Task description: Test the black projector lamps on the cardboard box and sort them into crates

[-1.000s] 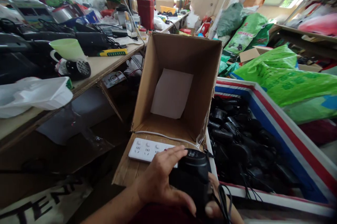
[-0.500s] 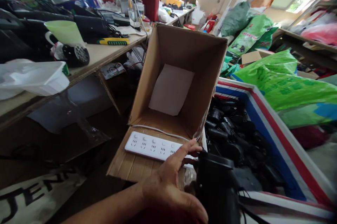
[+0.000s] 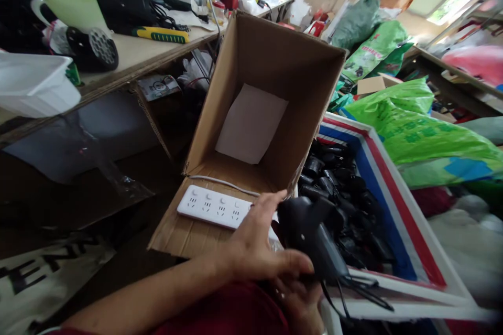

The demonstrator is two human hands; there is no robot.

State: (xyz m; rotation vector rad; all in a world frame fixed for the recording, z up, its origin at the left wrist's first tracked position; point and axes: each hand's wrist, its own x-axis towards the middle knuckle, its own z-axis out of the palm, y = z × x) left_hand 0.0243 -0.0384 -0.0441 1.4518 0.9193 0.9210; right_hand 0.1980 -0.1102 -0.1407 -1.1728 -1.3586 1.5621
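Note:
A black plastic device (image 3: pixel 314 240) with thin dark cords hanging from it is held in front of me, over the near edge of the foam box. My left hand (image 3: pixel 259 251) grips its left side, thumb along the near face and fingers partly hidden behind it. From below, my right hand (image 3: pixel 302 303) supports the device; most of its fingers are out of sight. Just beyond my left hand, a white power strip (image 3: pixel 212 209) lies on the flap of a cardboard box (image 3: pixel 291 62). A pale sheet (image 3: pixel 251 122) rests inside that open box.
To the right, a white foam box with a striped lining (image 3: pixel 416 219) holds several black devices (image 3: pixel 346 198). Green plastic bags (image 3: pixel 436 130) are piled behind it. A worktop (image 3: pixel 133 62) on the left carries a white tray (image 3: pixel 35 83), a light green cup (image 3: pixel 70 2) and a yellow-handled tool (image 3: pixel 163 34).
The black device has tilted and come up, showing more of its surface. My left hand has closed in on it, and my right hand has come into sight underneath. The view has shifted slightly.

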